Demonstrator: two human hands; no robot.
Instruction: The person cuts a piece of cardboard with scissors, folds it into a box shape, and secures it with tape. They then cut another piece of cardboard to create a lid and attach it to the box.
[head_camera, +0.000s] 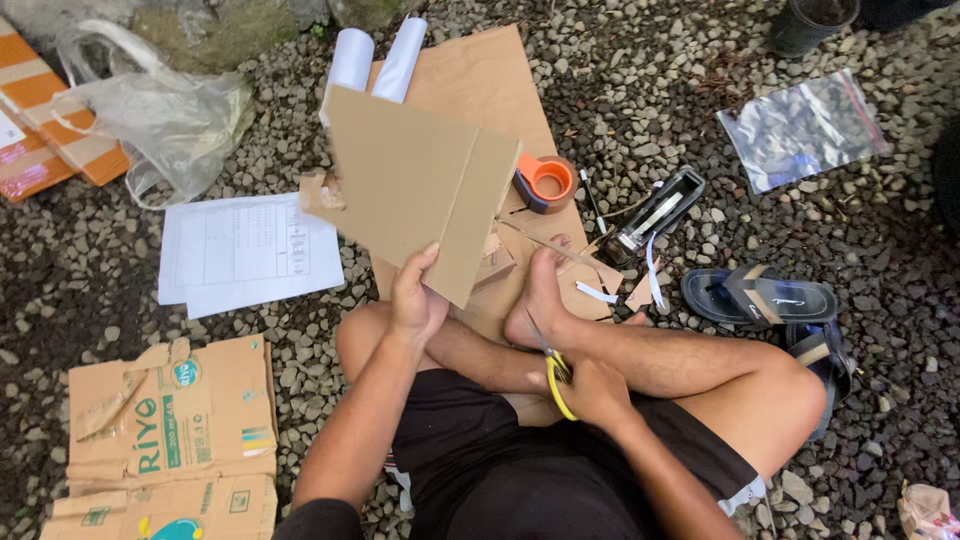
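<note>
My left hand (415, 300) gripped a cardboard sheet (420, 185) by its lower edge, raised above my crossed legs; my right hand (590, 390) closed around yellow-handled scissors (553, 368).

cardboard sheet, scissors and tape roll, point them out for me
cardboard sheet (415, 185), head view, on the middle of its flat face, held up by the left hand (415, 300)
scissors (556, 378), head view, on the yellow handle in the right hand (592, 392)
tape roll (547, 182), head view, on its orange core

Grey gravel ground (650, 110) in soft daylight (mossy stone (200, 25) along the top edge)
</note>
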